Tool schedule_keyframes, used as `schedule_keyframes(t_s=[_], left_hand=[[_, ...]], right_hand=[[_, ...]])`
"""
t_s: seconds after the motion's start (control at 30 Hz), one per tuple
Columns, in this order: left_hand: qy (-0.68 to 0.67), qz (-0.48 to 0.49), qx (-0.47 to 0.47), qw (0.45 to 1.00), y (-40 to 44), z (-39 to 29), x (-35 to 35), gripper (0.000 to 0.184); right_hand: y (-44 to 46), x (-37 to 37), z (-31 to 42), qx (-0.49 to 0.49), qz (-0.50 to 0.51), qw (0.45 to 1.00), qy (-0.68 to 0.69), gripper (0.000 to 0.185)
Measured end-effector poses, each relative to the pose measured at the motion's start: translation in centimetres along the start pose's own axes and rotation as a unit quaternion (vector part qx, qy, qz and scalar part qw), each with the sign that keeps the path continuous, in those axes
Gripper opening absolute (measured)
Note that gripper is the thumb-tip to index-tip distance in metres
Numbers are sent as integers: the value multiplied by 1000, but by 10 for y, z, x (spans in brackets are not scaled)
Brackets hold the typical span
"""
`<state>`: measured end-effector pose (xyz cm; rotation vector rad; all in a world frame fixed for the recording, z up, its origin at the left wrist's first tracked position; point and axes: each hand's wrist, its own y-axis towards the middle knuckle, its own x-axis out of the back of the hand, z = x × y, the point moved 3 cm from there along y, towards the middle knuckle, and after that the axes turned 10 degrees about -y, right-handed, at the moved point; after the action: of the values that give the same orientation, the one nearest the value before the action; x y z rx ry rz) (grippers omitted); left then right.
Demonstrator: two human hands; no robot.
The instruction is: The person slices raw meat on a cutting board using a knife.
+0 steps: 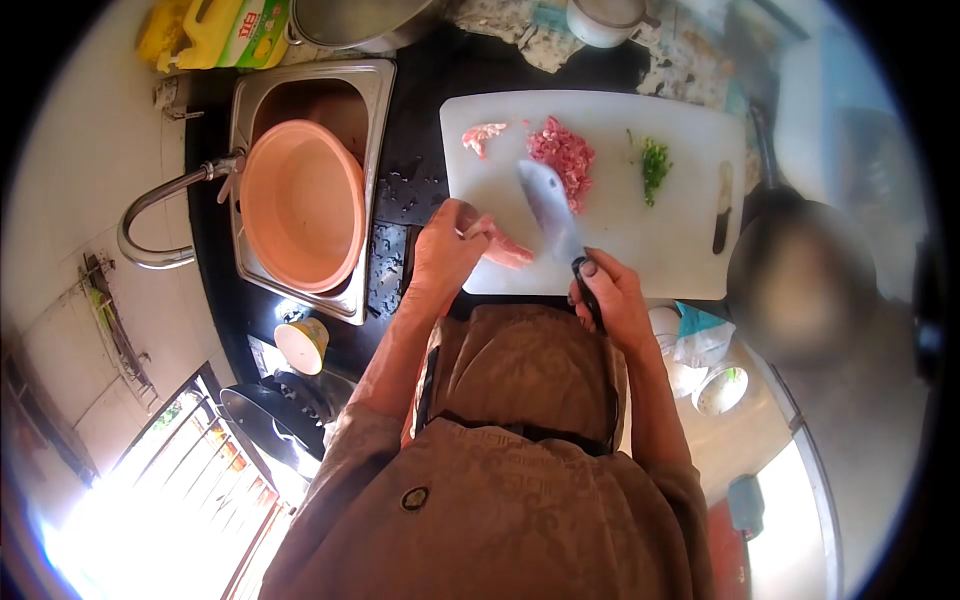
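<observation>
My left hand is closed on a strip of raw meat at the lower left of the white cutting board. In my right hand is the black handle of a broad cleaver, its blade angled up and left, slightly blurred, between the strip and the minced meat. The pile of minced meat lies near the board's upper middle. Some pale meat scraps sit at the upper left, and chopped green herbs are to the right of the mince.
A small knife lies at the board's right edge. To the left, an orange basin stands in the steel sink beside a curved faucet. A pot is at the top; a wok is at right.
</observation>
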<state>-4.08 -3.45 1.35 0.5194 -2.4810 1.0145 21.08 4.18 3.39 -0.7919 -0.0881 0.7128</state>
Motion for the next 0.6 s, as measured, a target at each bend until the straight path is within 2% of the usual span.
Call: schedule_keyframes(t_s=[0.07,0.13,0.17,0.23,0.33,0.4,0.47,0.53,0.57,0.6], left_hand=[[-43,10,9,999,-1,9,-3,41],[-185,30,57,981,-11,-1,-3,36],[-185,28,60,980,-14,3,-4,36],[-312,33,57,948,-16,12,-5,34],[-370,51,56,926,-19,18,-5,35],[-349,49,54,934,-16,14,-6,36],[-328,50,54,942,-14,4,-11,37],[-184,-50,43,981,-15,-12,-13,44],[-184,-50,42,981,-15,-8,-15,44],[-205,-73,44,975,-15,-4,-17,46]], right_hand=[[-1,5,-9,-20,16,999,-35,42],[-3,7,-14,-41,33,996,-70,42],[-6,9,-14,-36,17,997,-62,42],[-8,11,-9,-28,3,998,-56,41],[-16,10,-4,-47,-13,997,-60,39],[-18,8,-5,18,-9,988,-153,38],[-16,2,-7,52,-14,981,-188,38],[-18,-3,-3,79,-13,962,-260,41],[-18,-4,-7,80,-13,962,-260,41],[-19,-6,-7,135,-23,946,-294,42]])
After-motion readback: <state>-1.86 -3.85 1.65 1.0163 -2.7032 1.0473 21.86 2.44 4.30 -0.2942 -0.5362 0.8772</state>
